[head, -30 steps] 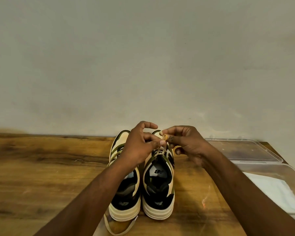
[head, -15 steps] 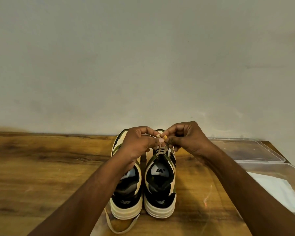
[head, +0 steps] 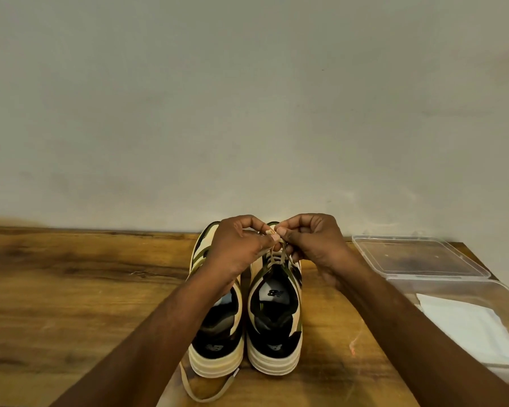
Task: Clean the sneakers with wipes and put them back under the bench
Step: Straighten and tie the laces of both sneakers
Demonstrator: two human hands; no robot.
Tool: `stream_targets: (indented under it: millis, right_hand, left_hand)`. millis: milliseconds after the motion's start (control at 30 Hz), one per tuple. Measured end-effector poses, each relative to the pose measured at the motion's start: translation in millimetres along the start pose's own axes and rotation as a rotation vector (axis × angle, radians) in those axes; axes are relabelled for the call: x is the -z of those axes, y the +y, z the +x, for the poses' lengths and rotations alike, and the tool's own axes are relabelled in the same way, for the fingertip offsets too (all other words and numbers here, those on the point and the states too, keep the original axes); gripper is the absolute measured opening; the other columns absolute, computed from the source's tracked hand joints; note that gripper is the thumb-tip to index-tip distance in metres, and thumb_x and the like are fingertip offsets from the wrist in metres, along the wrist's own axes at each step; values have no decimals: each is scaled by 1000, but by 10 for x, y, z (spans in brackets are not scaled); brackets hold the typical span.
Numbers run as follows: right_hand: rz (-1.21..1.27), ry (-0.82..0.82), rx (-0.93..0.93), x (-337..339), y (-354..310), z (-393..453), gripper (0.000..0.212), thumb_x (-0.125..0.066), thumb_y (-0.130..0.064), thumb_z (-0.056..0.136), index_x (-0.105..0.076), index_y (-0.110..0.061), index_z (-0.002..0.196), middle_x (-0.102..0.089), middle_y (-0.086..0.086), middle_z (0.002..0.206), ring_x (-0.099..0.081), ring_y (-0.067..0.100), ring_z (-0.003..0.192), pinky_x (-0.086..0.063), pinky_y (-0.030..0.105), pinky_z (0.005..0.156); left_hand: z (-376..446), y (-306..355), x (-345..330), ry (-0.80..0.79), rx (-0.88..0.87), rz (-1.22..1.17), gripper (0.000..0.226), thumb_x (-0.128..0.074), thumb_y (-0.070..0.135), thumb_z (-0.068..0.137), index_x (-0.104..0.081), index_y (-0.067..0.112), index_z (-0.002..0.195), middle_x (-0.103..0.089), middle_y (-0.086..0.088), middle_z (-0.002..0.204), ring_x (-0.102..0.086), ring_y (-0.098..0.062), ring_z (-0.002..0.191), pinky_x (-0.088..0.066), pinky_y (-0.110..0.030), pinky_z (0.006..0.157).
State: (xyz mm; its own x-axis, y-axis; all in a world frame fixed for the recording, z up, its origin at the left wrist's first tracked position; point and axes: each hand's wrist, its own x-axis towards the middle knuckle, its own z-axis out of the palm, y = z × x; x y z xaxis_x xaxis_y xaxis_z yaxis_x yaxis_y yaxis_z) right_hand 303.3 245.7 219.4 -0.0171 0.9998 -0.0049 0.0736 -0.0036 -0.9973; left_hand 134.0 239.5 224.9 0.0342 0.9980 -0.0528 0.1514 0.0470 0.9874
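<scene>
Beige lace: the lace [head: 277, 253] of the right sneaker [head: 275, 312] is pinched at its top end between both hands, over the shoe's tongue.
Left grip: the left hand [head: 238, 245] has its fingers curled, thumb and forefinger clamped on the lace; its wrist crosses above the left sneaker [head: 216, 327].
Right grip: the right hand [head: 312, 240] is curled the same way, fingertips meeting the left hand's, clamped on the same lace.
Sneakers: the pair stands upright and side by side in the middle of the counter [head: 71, 289], sides touching, heels toward the person, toes toward the wall [head: 247, 98].
Loose lace: a second lace [head: 206, 390] trails in a loop on the wood from under the left sneaker's heel.
Box: a clear plastic box [head: 465, 286] sits at the counter's right edge, well apart from the shoes, with white wipes [head: 467, 327] inside.
Lid: its clear lid [head: 417, 255] lies flat just behind the box, near the wall.
</scene>
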Motion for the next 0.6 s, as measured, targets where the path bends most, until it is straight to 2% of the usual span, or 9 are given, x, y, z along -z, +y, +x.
stream_targets:
  millis: [133, 200, 267, 367, 467, 600]
  right_hand:
    - [-13, 86, -20, -45, -8, 8, 14, -82, -4, 85, -73, 0, 94, -74, 23, 74, -59, 16, 50, -48, 25, 43]
    - [-39, 56, 9, -37, -24, -3, 8, -80, -4, 86, -76, -1, 92, -74, 22, 74, -60, 17, 53, -48, 25, 44]
    - [-88, -24, 48, 1, -42, -10, 6, -78, -2, 88, -79, -4, 93, -75, 19, 77, -63, 21, 59, -52, 25, 48]
    - [-173, -161, 70, 67, -74, -25, 21, -80, 4, 84, -81, -9, 100, -78, 12, 85, -70, 22, 70, -57, 27, 56]
    - [-318, -150, 121, 66, -82, -48, 22, -82, 0, 83, -83, -16, 98, -79, 2, 83, -74, 15, 72, -59, 24, 61]
    - [-667, -143, 234, 35, -102, -24, 18, -75, -7, 92, -82, -22, 100, -77, -9, 87, -70, 7, 79, -58, 24, 72]
  left_hand:
    - [20, -23, 18, 46, -37, 35, 11, -85, 6, 83, -75, 9, 87, -80, -4, 79, -80, -18, 79, -62, -36, 82]
    - [26, -36, 26, 65, -45, 20, 12, -87, 6, 82, -76, 10, 84, -80, -4, 78, -80, -20, 80, -63, -41, 86]
    - [24, -42, 22, 96, -48, 16, 13, -88, 6, 80, -76, 11, 83, -80, -4, 77, -79, -19, 78, -64, -39, 84]
    - [24, -58, 13, 147, -39, 13, 12, -89, 6, 79, -78, 11, 82, -79, -3, 76, -78, -17, 75, -62, -34, 78]
    - [31, -71, 5, 141, -30, 13, 11, -89, 8, 80, -79, 12, 81, -79, -2, 77, -78, -17, 76, -62, -34, 81]
    - [24, -79, -16, 118, -42, 59, 8, -86, 10, 84, -79, 12, 84, -79, -1, 75, -78, -14, 75, -62, -36, 84]
